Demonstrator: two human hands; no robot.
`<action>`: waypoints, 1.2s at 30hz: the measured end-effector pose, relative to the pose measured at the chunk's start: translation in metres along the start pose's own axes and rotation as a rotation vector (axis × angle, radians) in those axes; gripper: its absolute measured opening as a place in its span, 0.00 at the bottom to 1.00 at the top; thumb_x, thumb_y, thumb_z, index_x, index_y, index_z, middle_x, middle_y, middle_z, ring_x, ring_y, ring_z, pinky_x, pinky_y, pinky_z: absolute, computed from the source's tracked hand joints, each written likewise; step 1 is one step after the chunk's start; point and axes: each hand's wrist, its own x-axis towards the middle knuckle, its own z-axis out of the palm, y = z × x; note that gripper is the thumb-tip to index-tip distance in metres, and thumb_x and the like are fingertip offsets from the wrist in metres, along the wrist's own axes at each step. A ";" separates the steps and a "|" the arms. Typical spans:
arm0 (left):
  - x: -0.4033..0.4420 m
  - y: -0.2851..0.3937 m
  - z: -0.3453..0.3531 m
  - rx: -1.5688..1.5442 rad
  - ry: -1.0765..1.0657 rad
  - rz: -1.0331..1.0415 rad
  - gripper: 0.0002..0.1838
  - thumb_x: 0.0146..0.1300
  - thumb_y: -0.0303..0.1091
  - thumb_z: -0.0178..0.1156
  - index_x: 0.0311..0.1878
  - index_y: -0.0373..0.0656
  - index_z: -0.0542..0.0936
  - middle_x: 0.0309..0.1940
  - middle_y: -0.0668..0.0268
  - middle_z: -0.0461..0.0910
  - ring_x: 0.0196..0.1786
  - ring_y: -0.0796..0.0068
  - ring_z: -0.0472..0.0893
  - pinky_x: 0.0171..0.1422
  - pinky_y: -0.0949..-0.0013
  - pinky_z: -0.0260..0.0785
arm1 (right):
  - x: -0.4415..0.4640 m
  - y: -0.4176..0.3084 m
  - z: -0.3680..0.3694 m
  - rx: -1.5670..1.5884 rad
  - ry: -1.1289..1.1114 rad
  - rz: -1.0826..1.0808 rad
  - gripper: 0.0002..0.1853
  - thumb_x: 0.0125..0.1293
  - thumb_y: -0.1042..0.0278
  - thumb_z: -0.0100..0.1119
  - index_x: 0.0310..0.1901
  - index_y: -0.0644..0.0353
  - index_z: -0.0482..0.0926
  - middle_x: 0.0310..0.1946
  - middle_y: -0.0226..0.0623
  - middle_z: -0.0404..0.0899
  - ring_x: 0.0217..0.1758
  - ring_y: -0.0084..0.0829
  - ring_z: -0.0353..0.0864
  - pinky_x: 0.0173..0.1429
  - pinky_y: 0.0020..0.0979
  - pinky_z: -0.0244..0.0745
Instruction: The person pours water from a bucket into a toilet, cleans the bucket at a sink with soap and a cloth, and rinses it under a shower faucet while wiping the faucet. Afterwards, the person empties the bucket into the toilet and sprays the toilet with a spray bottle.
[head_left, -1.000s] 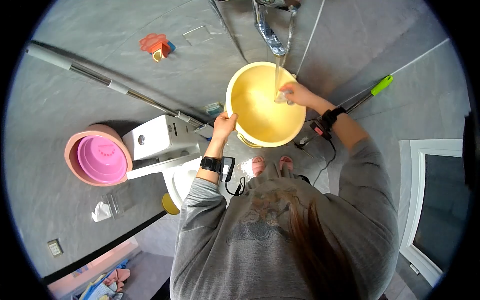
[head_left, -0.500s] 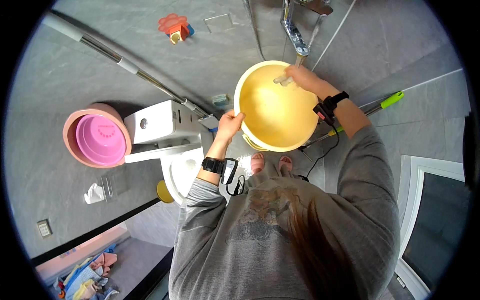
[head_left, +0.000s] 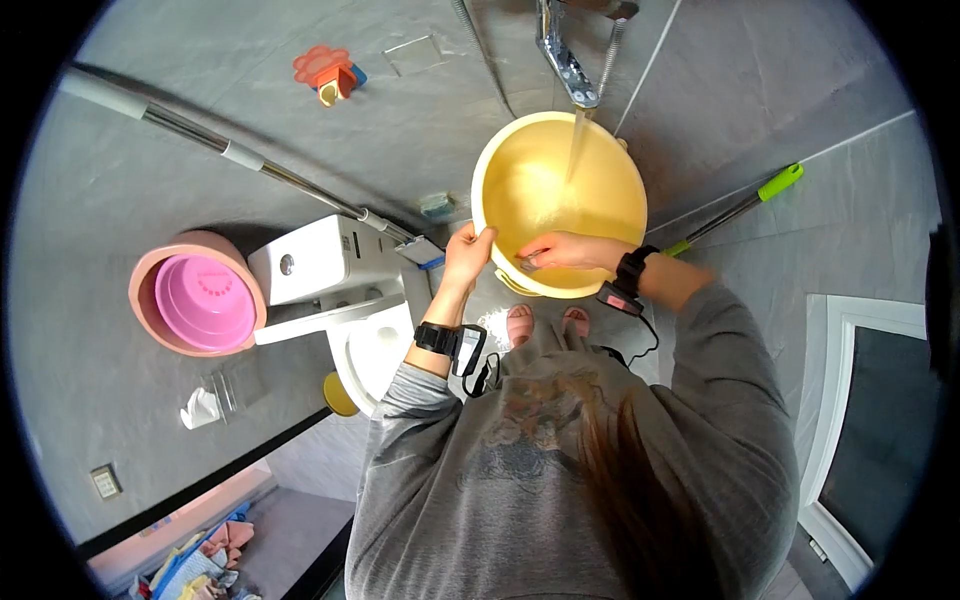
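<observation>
A large yellow bucket (head_left: 610, 190) stands under the chrome faucet (head_left: 568, 65), tilted slightly toward me. A stream of water (head_left: 575, 150) runs from the spout into it. My left hand (head_left: 468, 258) is closed on the left rim, thumb over the edge. Inside the near part of the bucket, my right hand (head_left: 575, 250) has its fingers curled together close to the wall; a small greyish thing shows at the fingertips, too unclear to name. The bucket's yellow handle (head_left: 515, 284) hangs on the near side, below my hands.
To the left are a white toilet (head_left: 370, 345) and pink basins (head_left: 205, 300) against the wall. A metal pole (head_left: 300, 180) slants behind the toilet. At right, a green-handled stick (head_left: 780, 183) leans by the wall. A white-framed door (head_left: 815, 420) stands at lower right.
My right hand has moved from under the faucet's stream down to the near inside wall of the bucket. The water now falls freely into the bucket. My left hand stays on the rim.
</observation>
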 end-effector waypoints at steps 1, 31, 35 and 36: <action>-0.004 0.004 0.000 0.007 0.009 -0.032 0.08 0.51 0.31 0.53 0.27 0.35 0.76 0.19 0.71 0.73 0.20 0.86 0.68 0.23 0.81 0.59 | 0.007 0.003 0.001 -0.169 -0.050 -0.041 0.16 0.50 0.67 0.51 0.40 0.64 0.74 0.32 0.39 0.76 0.34 0.30 0.73 0.40 0.29 0.66; -0.005 -0.016 -0.026 0.089 -0.082 -0.001 0.09 0.55 0.31 0.50 0.34 0.34 0.74 0.26 0.67 0.76 0.25 0.82 0.74 0.30 0.80 0.67 | -0.042 0.020 -0.052 -1.232 0.198 0.204 0.10 0.46 0.65 0.51 0.27 0.62 0.77 0.24 0.42 0.75 0.30 0.40 0.73 0.34 0.34 0.66; -0.009 -0.010 -0.031 0.065 -0.008 0.011 0.09 0.55 0.30 0.50 0.34 0.34 0.75 0.26 0.67 0.76 0.25 0.84 0.73 0.28 0.81 0.66 | -0.070 0.016 -0.078 -1.066 0.847 -0.147 0.14 0.43 0.64 0.59 0.30 0.66 0.75 0.27 0.45 0.74 0.29 0.38 0.74 0.31 0.33 0.67; -0.009 -0.008 -0.033 0.064 -0.004 0.006 0.09 0.55 0.30 0.50 0.34 0.34 0.75 0.26 0.67 0.76 0.25 0.84 0.73 0.28 0.81 0.66 | -0.074 0.014 -0.075 -1.064 0.840 -0.146 0.14 0.43 0.64 0.59 0.30 0.66 0.75 0.27 0.45 0.74 0.29 0.38 0.74 0.31 0.33 0.67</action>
